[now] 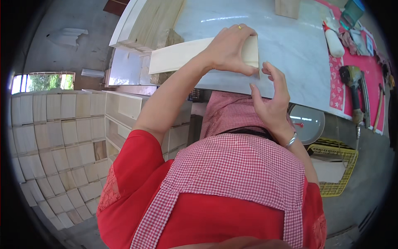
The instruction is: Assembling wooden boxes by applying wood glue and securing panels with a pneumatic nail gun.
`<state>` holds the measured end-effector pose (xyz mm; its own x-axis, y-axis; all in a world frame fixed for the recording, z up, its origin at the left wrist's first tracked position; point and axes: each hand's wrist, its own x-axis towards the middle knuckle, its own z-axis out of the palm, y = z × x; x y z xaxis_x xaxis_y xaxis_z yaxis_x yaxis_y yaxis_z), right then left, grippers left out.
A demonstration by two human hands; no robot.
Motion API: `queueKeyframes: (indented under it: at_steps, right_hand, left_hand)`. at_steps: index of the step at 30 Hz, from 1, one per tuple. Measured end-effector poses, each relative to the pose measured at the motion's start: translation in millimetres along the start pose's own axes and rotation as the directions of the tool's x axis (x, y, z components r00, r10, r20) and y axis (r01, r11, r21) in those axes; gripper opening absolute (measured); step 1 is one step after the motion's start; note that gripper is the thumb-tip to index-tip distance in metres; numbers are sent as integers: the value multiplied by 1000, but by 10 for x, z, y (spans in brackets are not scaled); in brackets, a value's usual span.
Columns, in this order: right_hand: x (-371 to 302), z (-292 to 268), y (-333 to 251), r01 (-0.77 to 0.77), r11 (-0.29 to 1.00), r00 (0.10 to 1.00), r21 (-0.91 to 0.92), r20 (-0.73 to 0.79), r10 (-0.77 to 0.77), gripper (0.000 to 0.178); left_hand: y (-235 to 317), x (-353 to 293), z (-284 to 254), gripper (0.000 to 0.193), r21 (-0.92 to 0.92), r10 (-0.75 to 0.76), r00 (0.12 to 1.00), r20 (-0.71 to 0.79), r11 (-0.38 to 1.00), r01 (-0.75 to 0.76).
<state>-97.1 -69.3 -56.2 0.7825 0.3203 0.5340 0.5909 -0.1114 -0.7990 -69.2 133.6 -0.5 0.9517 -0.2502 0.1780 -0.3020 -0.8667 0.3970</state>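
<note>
A long, pale wooden board [178,55] lies across the near side of the light work table, its left part over a rough block. I cannot tell whether it is solid or part of a box. My left hand [232,49] spans its right end, fingers over the far edge and thumb at the near edge. Just beyond that end, to the right, my right hand [273,93] hangs off the table's near edge. Its fingers and thumb are apart and hold nothing.
Stacked wooden pieces [145,25] stand at the table's back left. A white bottle [334,42], a power tool [352,81] and a hammer [378,108] lie on a pink cloth [338,83]. Below are a yellow basket [351,168] and piled wooden boxes [58,153].
</note>
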Motion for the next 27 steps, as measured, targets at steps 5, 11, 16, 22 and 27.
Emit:
queueKeyframes:
  at_steps: [5, 11, 16, 22, 27]
  right_hand:
    - [-111, -27, -31, 59, 997, 997, 40, 42, -61, 64]
    - [-117, -63, -47, 23, 996, 997, 85, 76, -29, 66]
    - [-78, -91, -47, -34, 996, 993, 85, 113, 24, 68]
    - [116, -169, -49, -178, 967, 968, 182, 208, 139, 76]
    - [358, -14, 138, -28, 984, 992, 173, 123, 6, 86]
  left_hand:
    - [57, -14, -7, 83, 13, -27, 1000, 14, 1000, 26]
    - [58, -13, -20, 83, 1, -23, 999, 24, 1000, 23]
    - [49, -1, -26, 84, 0, -33, 999, 32, 999, 33]
    - [58, 4, -45, 86, 2, -64, 996, 63, 998, 64]
    - [36, 5, -20, 86, -14, -38, 998, 43, 999, 39]
